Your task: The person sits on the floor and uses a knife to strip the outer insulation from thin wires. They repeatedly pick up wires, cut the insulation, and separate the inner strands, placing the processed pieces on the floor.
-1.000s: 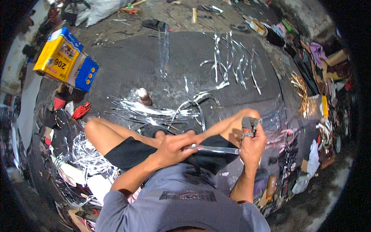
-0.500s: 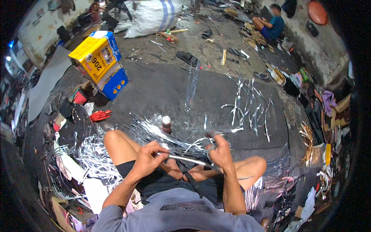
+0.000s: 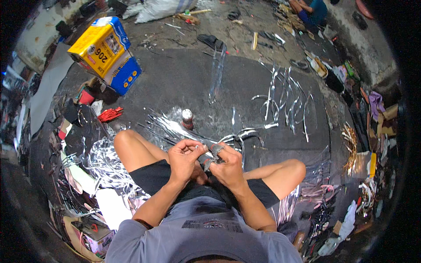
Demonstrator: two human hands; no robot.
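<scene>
Both hands are close together in front of my body, above my crossed legs. My left hand (image 3: 183, 161) is closed in a pinch of thumb and fingers, with what it holds too small to make out. My right hand (image 3: 228, 165) is closed around a crumpled grey scrap (image 3: 215, 153), ragged and dirty, that sticks out between thumb and fingers. Just beyond the hands lies a bundle of shiny silver strips (image 3: 170, 126) on the dark mat (image 3: 175, 83). By that bundle stands a small dark bottle (image 3: 187, 121) with a whitish top.
A yellow and blue tin (image 3: 98, 50) stands at the far left, and red strips (image 3: 110, 115) lie nearer. More silver strips (image 3: 287, 96) are spread on the mat's right side. A tangled silver heap (image 3: 109, 168) sits beside my left knee. Another person (image 3: 311, 13) sits at the far right.
My hands have come together from apart. The silver strip stretched between them earlier no longer shows. The view has tilted downward, so the far things sit higher.
</scene>
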